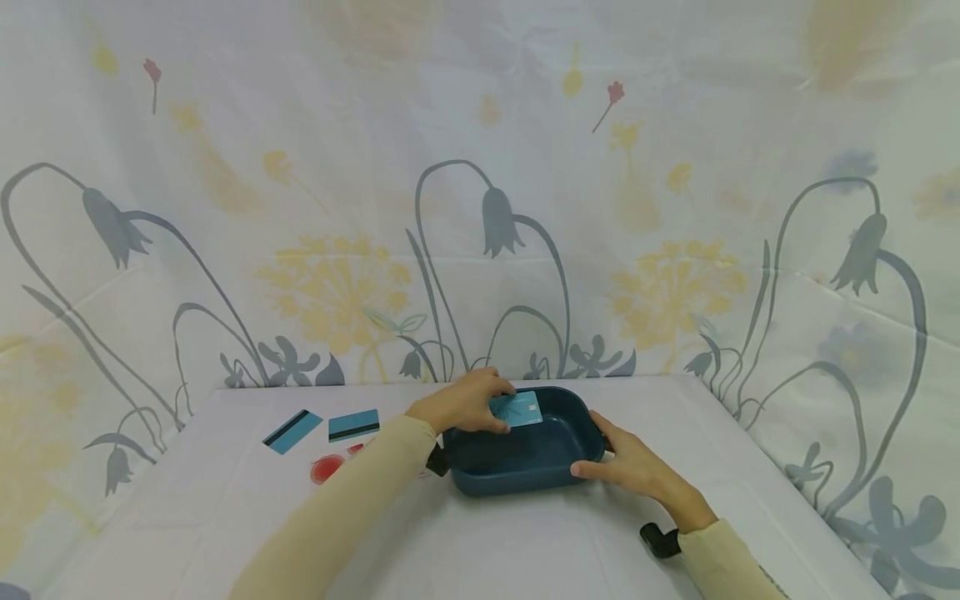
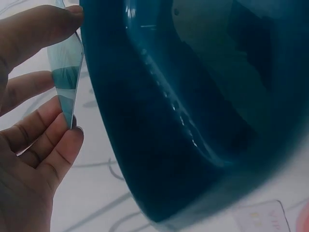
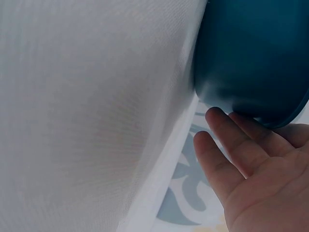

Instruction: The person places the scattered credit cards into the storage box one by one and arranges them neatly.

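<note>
A blue card [image 1: 522, 409] with a chip is pinched by my left hand [image 1: 467, 402] over the back left part of a dark blue rectangular dish [image 1: 517, 482]. In the left wrist view the same card [image 2: 66, 79] appears nearly edge-on, thumb on one side and fingertips on the other, beside the dish's wall [image 2: 113, 130]. My right hand [image 1: 637, 462] holds the dish's right end, thumb along the front corner and fingers behind. From the right wrist, two fingers [image 3: 217, 166] stretch out below the dish's outer wall [image 3: 251, 67].
Two blue cards with black stripes [image 1: 292, 431] [image 1: 353, 425] lie on the white tabletop [image 1: 187, 500], left of the dish. Partly behind the left sleeve [image 1: 352, 508] is a red round shape [image 1: 326, 468]. A pale card marked VIP [image 2: 263, 217] shows below the dish. A flower-patterned cloth [image 1: 480, 292] hangs behind.
</note>
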{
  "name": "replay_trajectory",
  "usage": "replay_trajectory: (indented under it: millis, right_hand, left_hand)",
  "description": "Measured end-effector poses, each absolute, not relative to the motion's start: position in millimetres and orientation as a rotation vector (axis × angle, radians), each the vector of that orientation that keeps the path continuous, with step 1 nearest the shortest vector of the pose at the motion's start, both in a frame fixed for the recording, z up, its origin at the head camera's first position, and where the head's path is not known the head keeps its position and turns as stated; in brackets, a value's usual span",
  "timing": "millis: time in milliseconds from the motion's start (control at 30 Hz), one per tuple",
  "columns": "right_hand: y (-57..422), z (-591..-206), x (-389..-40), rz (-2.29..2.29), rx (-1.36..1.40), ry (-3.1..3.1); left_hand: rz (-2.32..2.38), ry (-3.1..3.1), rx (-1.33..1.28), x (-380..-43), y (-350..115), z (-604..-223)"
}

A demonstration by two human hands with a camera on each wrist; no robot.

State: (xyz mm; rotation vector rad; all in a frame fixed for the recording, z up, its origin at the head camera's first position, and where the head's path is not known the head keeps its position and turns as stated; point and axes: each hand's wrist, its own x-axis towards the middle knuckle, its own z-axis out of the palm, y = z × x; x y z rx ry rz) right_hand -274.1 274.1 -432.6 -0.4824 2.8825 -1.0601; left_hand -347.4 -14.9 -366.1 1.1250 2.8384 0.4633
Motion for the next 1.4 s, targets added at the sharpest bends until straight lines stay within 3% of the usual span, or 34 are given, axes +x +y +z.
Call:
replay_trajectory:
  millis: [767, 1400]
  right_hand:
    - [275.8, -432.3, -275.2, -1.059, -0.472, 2.881]
    - [275.6, -433.4, -275.3, -1.098, -0.525, 2.849]
  left_hand:
    - [0.253, 2.799, 1.130, -365.1, 37.0, -382.5]
    - [0.138, 2.759, 1.121, -363.8, 50.7, -398.6]
